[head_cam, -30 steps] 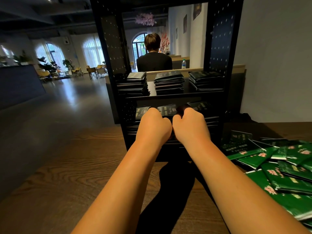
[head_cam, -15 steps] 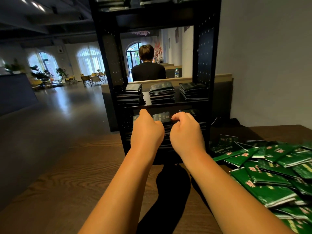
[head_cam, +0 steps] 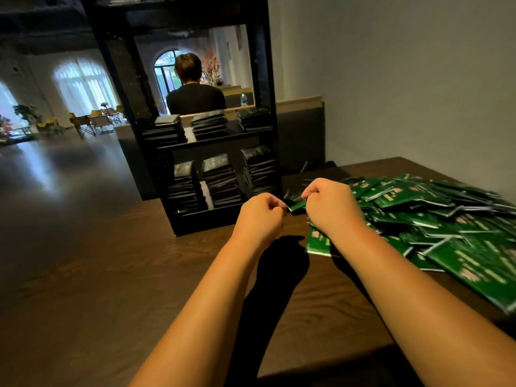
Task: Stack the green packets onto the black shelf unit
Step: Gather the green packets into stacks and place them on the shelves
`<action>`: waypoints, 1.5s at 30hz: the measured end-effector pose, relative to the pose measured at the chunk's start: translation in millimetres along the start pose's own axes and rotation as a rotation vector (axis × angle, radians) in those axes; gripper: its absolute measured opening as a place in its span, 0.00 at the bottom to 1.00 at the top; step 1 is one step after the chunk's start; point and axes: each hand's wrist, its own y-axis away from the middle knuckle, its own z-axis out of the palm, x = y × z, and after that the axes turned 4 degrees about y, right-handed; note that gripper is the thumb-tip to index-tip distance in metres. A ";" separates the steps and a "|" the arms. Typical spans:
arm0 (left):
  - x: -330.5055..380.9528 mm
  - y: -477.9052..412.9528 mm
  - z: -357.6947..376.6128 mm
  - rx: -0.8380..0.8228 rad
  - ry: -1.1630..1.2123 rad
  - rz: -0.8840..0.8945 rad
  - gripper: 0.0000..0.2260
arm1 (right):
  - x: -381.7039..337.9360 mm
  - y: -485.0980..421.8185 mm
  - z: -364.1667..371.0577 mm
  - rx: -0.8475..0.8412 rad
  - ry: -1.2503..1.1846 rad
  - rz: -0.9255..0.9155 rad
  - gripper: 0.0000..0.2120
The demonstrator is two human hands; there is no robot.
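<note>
With the right hand point(head_cam: 332, 208) pinching one end of a packet point(head_cam: 297, 203) and the left hand point(head_cam: 261, 216) curling its fingers onto the other end, holding it at the left edge of the heap of green packets point(head_cam: 418, 213) on the table point(head_cam: 111, 275). Having drawn both hands back from the lower level of the black shelf unit point(head_cam: 265, 79), where they were reaching in side by side a second ago; judging by that, finishing one placement and starting the next pickup. Leaving three lower stacks point(head_cam: 220, 180) and three shorter upper stacks point(head_cam: 209, 125) standing, with a large heap waiting beside the unit. Showing pink and white print on the packet fronts, but blurring it beyond reading; finding no legible brand.
</note>
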 end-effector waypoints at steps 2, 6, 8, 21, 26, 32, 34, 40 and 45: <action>2.7 7.8 21.2 -0.065 -0.044 0.021 0.10 | 17.1 6.3 -13.0 -0.009 0.058 0.022 0.16; 6.9 14.8 58.5 -0.200 -0.066 0.016 0.16 | 49.4 14.3 -25.1 -0.074 0.322 -0.033 0.22; 10.7 16.3 72.4 -0.238 -0.036 -0.005 0.20 | 63.6 17.4 -25.7 -0.141 0.431 -0.072 0.29; -24.5 20.1 81.7 -0.170 0.142 0.057 0.26 | 97.0 33.4 1.6 -0.044 0.390 -0.168 0.28; -31.7 19.7 82.5 -0.067 0.151 0.129 0.31 | 91.1 32.9 0.2 0.088 0.340 -0.160 0.22; -26.6 11.7 57.4 0.065 -0.102 0.448 0.48 | 69.4 33.4 -6.8 0.097 0.211 -0.338 0.15; -17.9 9.0 42.7 0.044 -0.117 0.514 0.47 | 59.0 33.5 -8.2 0.021 0.121 -0.438 0.14; -22.5 8.1 -12.3 -0.076 0.080 0.340 0.27 | 20.3 31.4 -2.6 -0.026 -0.304 -0.362 0.20; -44.1 16.2 -45.3 -0.044 0.410 0.178 0.22 | -16.0 22.5 29.8 -0.149 -0.592 -0.167 0.23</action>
